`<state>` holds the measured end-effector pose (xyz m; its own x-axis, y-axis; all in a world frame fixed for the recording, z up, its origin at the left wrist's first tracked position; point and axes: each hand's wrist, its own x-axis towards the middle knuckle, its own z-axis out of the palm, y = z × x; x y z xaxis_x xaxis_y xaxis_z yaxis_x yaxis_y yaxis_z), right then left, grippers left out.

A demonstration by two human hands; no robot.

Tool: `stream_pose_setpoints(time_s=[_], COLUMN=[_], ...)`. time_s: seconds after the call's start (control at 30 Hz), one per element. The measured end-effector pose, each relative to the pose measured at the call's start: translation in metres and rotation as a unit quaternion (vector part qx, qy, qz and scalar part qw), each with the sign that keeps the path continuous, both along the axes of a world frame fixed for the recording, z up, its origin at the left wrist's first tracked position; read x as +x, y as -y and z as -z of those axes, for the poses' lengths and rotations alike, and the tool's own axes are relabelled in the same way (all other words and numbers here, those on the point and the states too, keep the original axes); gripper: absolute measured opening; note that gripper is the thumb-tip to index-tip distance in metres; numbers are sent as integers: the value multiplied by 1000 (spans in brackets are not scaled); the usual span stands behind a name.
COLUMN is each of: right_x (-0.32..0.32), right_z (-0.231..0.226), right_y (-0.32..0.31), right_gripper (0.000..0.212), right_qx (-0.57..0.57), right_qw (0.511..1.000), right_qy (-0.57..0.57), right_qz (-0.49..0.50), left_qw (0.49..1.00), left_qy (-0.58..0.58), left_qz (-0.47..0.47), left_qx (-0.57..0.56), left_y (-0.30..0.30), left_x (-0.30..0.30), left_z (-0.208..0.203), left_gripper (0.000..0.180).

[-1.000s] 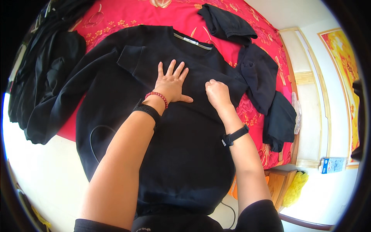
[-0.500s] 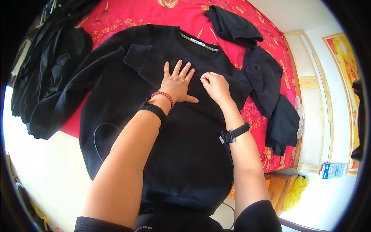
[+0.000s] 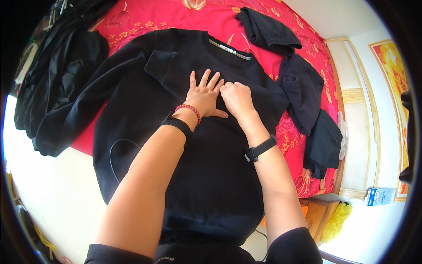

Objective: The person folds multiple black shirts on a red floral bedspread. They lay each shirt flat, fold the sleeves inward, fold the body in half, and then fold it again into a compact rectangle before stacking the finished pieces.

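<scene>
A black long-sleeved sweatshirt (image 3: 211,163) lies spread over the bed, its neckline with a striped band and white label at the far side. One sleeve crosses the chest, with its cuff (image 3: 161,66) toward the left; the other sleeve (image 3: 66,127) stretches out to the lower left. My left hand (image 3: 203,97) rests flat on the chest, fingers spread. Right beside it, my right hand (image 3: 237,99) is closed on the fabric with its fingertips by the left index finger. Whether those curled fingers pinch cloth or something small is hidden.
A red flowered bedsheet (image 3: 136,15) covers the bed. Folded dark garments (image 3: 268,33) lie along its right side, and more black clothing (image 3: 77,57) is heaped at left. A thin cable (image 3: 110,154) loops by my left forearm. A yellow plastic bag (image 3: 337,222) hangs near a wooden cabinet (image 3: 318,213).
My right hand has moved left across the chest, up against my left hand. My left hand stays spread in place on the sweatshirt. The whole view has shifted slightly.
</scene>
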<state>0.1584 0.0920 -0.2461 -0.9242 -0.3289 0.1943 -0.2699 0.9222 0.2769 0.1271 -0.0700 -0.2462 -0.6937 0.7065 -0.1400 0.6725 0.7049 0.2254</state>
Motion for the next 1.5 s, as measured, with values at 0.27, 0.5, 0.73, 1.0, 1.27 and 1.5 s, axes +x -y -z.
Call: stream_pose_setpoints(time_s=[0.27, 0.5, 0.73, 1.0, 1.27, 1.5], right_x=[-1, -7, -7, -17, 68, 329], right_z=[-6, 8, -6, 0, -49, -48], right_y=[-38, -32, -24, -9, -120, -267], right_gripper=[4, 5, 6, 7, 15, 35], right_qx=[-495, -341, -204, -97, -196, -74], right_qw=[843, 931, 976, 994, 945, 852], right_qy=[58, 13, 35, 17, -4, 118], right_qz=[206, 130, 69, 42, 261, 505], left_qw=[1000, 1000, 1000, 1000, 1000, 1000], left_qy=[-13, -2, -3, 7, 3, -1], left_qz=[2, 0, -5, -7, 0, -4], left_qx=[-3, -11, 2, -2, 3, 11], left_y=[1, 0, 0, -1, 1, 1], left_x=[1, 0, 1, 0, 1, 2], left_z=[1, -1, 0, -1, -3, -2], left_gripper=[120, 118, 116, 116, 116, 115])
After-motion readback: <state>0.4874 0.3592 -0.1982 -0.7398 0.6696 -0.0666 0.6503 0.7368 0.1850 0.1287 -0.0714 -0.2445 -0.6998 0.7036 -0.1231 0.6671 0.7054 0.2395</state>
